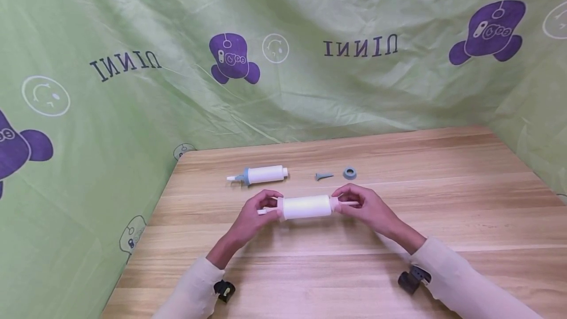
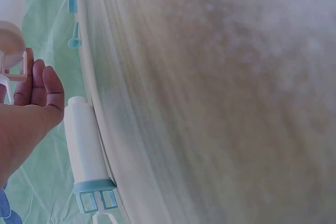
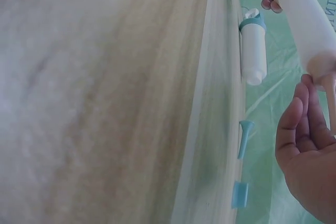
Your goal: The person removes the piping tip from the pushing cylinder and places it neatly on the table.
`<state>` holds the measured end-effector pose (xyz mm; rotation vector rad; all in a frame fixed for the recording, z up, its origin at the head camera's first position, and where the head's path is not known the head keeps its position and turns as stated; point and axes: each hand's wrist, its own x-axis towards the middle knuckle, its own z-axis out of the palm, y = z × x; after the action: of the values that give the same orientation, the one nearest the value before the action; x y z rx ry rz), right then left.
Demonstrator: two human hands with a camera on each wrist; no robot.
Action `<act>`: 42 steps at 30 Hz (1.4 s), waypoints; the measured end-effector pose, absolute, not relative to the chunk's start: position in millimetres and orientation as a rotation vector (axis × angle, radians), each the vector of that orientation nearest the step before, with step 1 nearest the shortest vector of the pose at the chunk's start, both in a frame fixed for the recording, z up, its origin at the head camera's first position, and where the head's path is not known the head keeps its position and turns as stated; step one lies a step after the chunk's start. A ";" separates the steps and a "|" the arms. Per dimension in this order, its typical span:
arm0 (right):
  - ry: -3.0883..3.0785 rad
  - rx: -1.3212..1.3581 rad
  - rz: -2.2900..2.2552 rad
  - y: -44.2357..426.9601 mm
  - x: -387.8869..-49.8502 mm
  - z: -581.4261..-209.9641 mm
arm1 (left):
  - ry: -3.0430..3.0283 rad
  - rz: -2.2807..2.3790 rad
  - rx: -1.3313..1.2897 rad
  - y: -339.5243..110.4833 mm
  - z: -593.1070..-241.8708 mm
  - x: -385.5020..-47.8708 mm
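Note:
A white cylinder (image 1: 306, 207) with pale pink end pieces is held level above the table between both hands. My left hand (image 1: 257, 214) grips its pink collar (image 1: 280, 208), with a white handle part (image 1: 265, 210) poking out between thumb and fingers. At the other end, my right hand (image 1: 369, 209) pinches the pink tip, from which a thin pale nozzle (image 1: 348, 203) points right. The left wrist view shows the left hand (image 2: 31, 108) around the pink collar; in the right wrist view the right hand (image 3: 310, 150) has its fingertips at the tapered end of the cylinder (image 3: 307, 22).
Behind the hands on the wooden table (image 1: 310, 270) lies a second white cylinder (image 1: 267, 174) with a blue collar and handle. A small blue-grey nozzle (image 1: 324, 176) and a blue-grey ring (image 1: 349, 173) lie to its right. Green printed cloth (image 1: 301, 97) surrounds the table's back and sides.

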<state>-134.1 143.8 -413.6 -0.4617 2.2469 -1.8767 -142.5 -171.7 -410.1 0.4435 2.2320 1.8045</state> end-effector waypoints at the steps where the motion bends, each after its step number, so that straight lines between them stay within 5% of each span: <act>1: 2.253 -0.473 -1.880 143.7 -134.3 -414.1 | 2.229 1.807 0.444 -171.7 -409.8 -142.4; 42: 2.254 -0.465 -1.840 144.9 -135.4 -414.6 | 2.255 1.789 0.442 -172.9 -408.5 -140.4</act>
<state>-135.4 144.9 -414.6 -0.4648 2.2538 -1.8396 -140.4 -172.9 -408.5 0.4423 2.2554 1.7893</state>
